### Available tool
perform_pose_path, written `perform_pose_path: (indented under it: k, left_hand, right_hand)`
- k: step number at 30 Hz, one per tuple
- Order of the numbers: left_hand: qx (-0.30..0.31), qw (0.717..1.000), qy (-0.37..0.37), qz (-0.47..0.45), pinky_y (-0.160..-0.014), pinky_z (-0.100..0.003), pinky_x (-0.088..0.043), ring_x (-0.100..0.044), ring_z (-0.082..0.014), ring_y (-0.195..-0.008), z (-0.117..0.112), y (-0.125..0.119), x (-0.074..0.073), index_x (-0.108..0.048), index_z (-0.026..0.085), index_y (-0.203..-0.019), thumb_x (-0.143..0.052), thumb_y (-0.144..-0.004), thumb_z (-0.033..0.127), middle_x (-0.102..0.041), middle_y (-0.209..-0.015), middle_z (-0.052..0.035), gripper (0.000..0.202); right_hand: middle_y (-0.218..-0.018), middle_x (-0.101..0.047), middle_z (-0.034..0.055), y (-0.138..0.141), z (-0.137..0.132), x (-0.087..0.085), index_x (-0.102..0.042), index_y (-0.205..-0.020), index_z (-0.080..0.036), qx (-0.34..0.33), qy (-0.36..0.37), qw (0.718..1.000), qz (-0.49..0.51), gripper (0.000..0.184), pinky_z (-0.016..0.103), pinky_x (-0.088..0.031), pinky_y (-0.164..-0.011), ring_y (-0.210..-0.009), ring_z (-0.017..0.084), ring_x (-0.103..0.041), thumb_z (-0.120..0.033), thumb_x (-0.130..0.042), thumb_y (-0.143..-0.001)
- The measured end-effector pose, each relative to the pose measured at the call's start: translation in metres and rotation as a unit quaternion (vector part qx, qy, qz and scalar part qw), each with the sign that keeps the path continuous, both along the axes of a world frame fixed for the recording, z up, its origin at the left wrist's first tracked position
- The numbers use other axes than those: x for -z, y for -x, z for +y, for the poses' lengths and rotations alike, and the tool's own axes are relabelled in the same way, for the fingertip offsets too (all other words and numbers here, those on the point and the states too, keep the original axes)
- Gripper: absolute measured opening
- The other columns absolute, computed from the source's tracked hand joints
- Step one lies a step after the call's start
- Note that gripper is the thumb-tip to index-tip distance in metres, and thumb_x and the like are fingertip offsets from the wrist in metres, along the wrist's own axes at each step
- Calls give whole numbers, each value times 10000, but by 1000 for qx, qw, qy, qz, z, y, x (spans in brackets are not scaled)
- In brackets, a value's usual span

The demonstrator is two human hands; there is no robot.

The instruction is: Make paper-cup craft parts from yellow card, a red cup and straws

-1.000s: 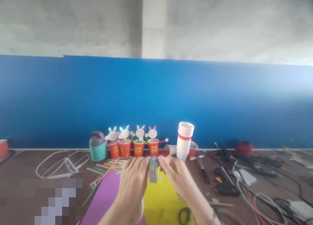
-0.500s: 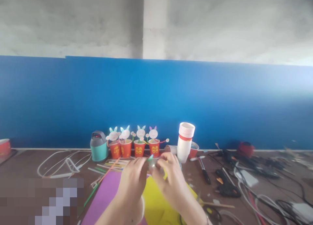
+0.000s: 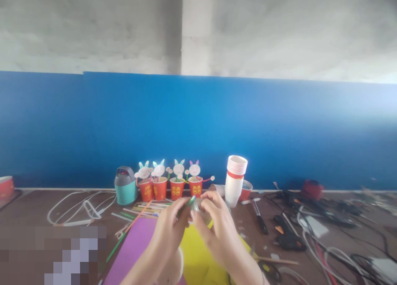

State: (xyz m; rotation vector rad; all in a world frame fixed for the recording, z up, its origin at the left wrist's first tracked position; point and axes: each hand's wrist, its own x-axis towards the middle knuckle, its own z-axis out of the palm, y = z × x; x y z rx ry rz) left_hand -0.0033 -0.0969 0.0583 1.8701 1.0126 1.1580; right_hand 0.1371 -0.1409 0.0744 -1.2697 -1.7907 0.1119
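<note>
Over the coloured sheets, both of my hands are close together with bent fingers. My right hand point(image 3: 215, 223) grips a small, shiny, clear round thing point(image 3: 196, 205) that looks like a roll of clear tape; motion and fingers blur its shape. Pinched in my left hand point(image 3: 170, 224) is a small green-blue strip point(image 3: 191, 200), its tip showing against the clear thing. Below lie a purple sheet point(image 3: 132, 248) and a yellow sheet point(image 3: 198, 252). A white rounded rim point(image 3: 181, 262), perhaps a cup's, shows partly behind my left wrist.
Behind my hands stand several red paper cups point(image 3: 176, 188) with paper rabbits, a teal container point(image 3: 125, 192) and a stack of white cups point(image 3: 234, 186). Thin sticks point(image 3: 145, 209) lie left of centre. A utility knife point(image 3: 259, 217), a black glue gun point(image 3: 288, 239) and tangled cables point(image 3: 325, 248) cover the right.
My hands have shifted and turned slightly, with the right fingers moving round the clear thing. The green-blue strip has tilted a little. Everything on the table stays in place.
</note>
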Motion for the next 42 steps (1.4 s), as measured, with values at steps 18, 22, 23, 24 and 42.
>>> perform_pose_path:
  k: [18, 22, 23, 24, 42]
  left_hand:
    - [16, 997, 38, -65, -507, -233, -380, -479, -136, -517, -2, -4, -4, -651, 144, -786, -503, -795, 335, -535, -564, 3, 242]
    - [18, 996, 35, -84, -519, -221, -358, -456, -127, -535, -5, -4, -8, -671, 147, -800, -519, -791, 301, -516, -557, 15, 217]
    - [15, 995, 35, -93, -522, -218, -353, -454, -124, -539, -5, -5, -7, -668, 151, -793, -520, -793, 291, -514, -560, 17, 204]
    - [11, 994, 35, -104, -523, -215, -349, -451, -122, -541, -6, -5, -6, -661, 156, -784, -522, -796, 286, -513, -564, 19, 191]
    - [3, 984, 78, -158, -528, -227, -298, -386, -100, -531, -12, -11, -1, -506, 182, -682, -475, -891, 423, -479, -576, 29, 321]
  right_hand:
    - [-906, -493, 39, -3, -1, -2, -471, -707, -210, 13, -6, 1000, 20, 222, 254, -461, -666, -755, 149, -532, -326, -518, -889]
    - [-890, -496, 37, -4, -1, -4, -445, -684, -212, 16, -16, 1000, 16, 252, 264, -463, -693, -782, 161, -536, -345, -550, -871]
    - [-887, -497, 37, -5, -1, -4, -440, -680, -213, 15, -20, 1000, 16, 259, 264, -464, -695, -786, 163, -537, -349, -559, -865]
    - [-889, -499, 38, -5, -1, -4, -442, -679, -212, 15, -23, 999, 17, 261, 262, -464, -692, -786, 163, -538, -353, -566, -861]
    - [-778, -480, 9, -7, 2, -1, -381, -614, -214, 82, -37, 996, -6, 370, 251, -439, -601, -673, 143, -518, -421, -549, -871]
